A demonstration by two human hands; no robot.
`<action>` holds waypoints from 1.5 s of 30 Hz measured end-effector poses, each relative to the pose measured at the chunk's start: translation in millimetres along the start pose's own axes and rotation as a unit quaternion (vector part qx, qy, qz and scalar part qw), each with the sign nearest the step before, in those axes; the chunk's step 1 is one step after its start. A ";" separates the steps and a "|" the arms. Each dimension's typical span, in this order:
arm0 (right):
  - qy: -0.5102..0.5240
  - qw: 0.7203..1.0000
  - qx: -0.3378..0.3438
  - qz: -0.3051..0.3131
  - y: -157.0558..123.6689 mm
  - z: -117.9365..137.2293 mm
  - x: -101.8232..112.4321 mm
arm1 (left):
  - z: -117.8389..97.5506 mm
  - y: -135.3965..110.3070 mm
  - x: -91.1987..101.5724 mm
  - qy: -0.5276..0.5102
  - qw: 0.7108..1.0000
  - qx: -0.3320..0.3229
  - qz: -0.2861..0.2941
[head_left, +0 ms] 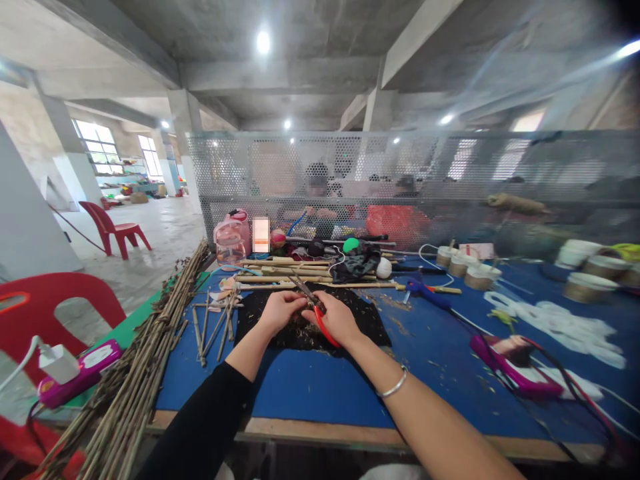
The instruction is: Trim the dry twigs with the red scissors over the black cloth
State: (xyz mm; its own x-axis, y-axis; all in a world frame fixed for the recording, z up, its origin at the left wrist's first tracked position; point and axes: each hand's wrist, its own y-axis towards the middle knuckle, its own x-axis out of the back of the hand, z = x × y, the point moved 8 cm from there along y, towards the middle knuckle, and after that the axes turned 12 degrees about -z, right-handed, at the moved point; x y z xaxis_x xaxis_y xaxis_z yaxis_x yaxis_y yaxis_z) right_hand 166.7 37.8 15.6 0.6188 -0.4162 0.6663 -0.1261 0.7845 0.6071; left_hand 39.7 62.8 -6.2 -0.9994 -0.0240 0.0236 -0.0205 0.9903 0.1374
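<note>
Both my hands meet over a black cloth strewn with bark shavings on the blue table. My left hand is closed round a thin brown stick that points away to the upper left. My right hand grips red-handled scissors, with their blades at the stick. A silver bangle sits on my right wrist.
A long bundle of twigs runs along the table's left edge, with short cut sticks beside the cloth. A phone on charge, a blue tool, a pink tool, white cord and tape rolls lie around. People sit behind a mesh screen.
</note>
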 end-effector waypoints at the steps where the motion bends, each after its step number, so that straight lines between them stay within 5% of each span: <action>1: -0.005 1.000 0.004 -0.006 0.1 0.9 0.5 | -0.5 -0.2 -0.1 0.001 1.000 -0.002 -0.002; 21: -0.032 0.999 -0.006 0.014 0.5 1.9 0.4 | 1.1 4.6 9.4 -0.022 0.998 0.003 -0.056; 45: 0.042 0.999 0.000 0.015 0.7 3.2 -0.7 | 1.2 0.9 2.0 -0.050 0.998 0.015 -0.035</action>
State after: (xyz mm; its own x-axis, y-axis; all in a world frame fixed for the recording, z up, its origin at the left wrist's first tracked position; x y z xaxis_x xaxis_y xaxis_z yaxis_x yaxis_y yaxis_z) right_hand 163.7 37.2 16.9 0.6769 -0.3522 0.6463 -0.1457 0.7966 0.5867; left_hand 37.6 63.8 -7.2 -0.9931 -0.0811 -0.0842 -0.0898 0.9903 0.1063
